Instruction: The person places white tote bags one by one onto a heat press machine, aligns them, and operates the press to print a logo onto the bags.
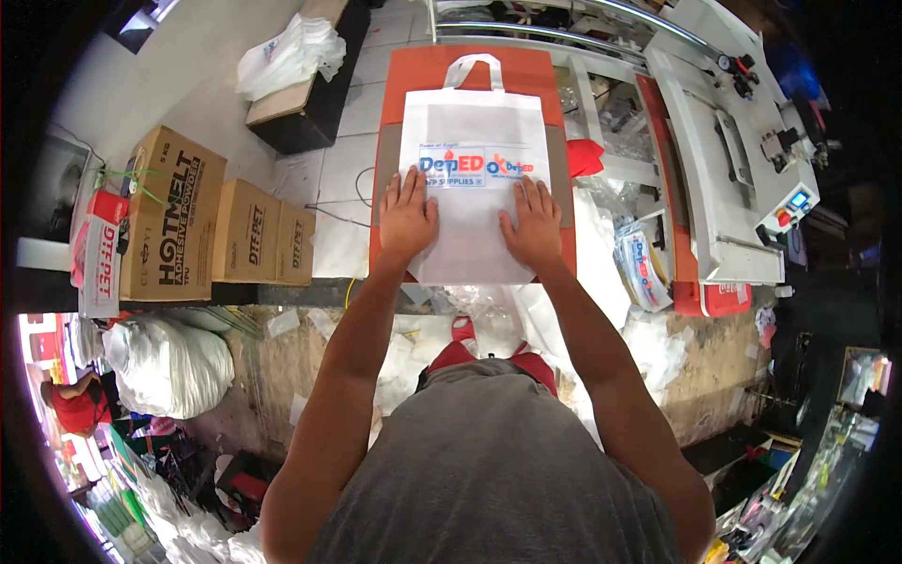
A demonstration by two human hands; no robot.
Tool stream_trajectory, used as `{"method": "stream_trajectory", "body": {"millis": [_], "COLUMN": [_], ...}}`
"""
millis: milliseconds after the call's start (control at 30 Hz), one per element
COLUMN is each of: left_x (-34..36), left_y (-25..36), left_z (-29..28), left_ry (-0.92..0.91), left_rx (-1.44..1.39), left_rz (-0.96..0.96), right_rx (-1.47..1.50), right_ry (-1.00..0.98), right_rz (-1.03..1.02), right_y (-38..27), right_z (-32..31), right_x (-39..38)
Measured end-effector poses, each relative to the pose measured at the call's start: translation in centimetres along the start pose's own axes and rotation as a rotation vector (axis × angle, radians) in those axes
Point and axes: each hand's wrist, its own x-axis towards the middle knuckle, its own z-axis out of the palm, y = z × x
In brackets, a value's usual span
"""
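Observation:
A white tote bag [470,235] lies flat with its handles pointing away from me, a blue and red print across its middle. Beneath it is an orange-red press bed [526,68] with a darker pad showing at the sides. My left hand [408,214] rests palm down on the bag's left edge, fingers stretched over the end of the print. On the right edge, my right hand [534,226] lies flat too, its fingertips at the print's other end and its thumb apart. Neither hand grips anything.
To the right stands a white heat press machine [723,207] with a small lit control panel. Printed sheets [642,268] lie beside the bed. Cardboard boxes [178,216] line the left, with a stack of white bags [291,56] on a bench behind. Plastic scraps litter the floor.

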Motion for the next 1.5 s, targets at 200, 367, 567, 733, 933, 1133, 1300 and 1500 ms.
{"method": "stream_trajectory", "body": {"millis": [200,367,567,733,933,1133,1300,1500], "left_x": [0.1,-0.1,0.1,-5.6,-24.1,-39.3,-43.7,-45.3], "left_y": [0.0,0.2,0.3,-4.7,-14.2,-17.5,-18.5,-18.2], "left_z": [0.2,-0.1,-1.1,-1.7,0.0,1.6,3.0,5.0], "left_ry": [-0.025,-0.01,0.008,0.29,0.298,-0.561,-0.98,-0.601], "left_rx": [0.02,0.051,-0.118,-0.584,-0.354,-0.117,-0.136,-0.293], "left_rz": [-0.035,-0.026,-0.047,-0.122,-0.505,-0.735,-0.494,-0.445], "right_rx": [0.002,-0.008,0.118,0.325,-0.141,-0.732,-0.912,-0.72], "right_ry": [-0.013,-0.025,0.066,0.449,0.726,0.349,0.248,0.16], "right_rz": [0.012,0.022,0.05,0.09,0.202,0.435,0.395,0.767], "right_y": [-0.2,-0.1,0.0,4.5,21.2,37.9,43.6,36.9], "right_z": [0.0,0.1,-0.7,-6.7,-21.2,-27.3,-26.6,-26.8], "right_x": [0.1,0.0,0.2,-2.3,-7.1,-6.3,-4.9,-3.7]}}
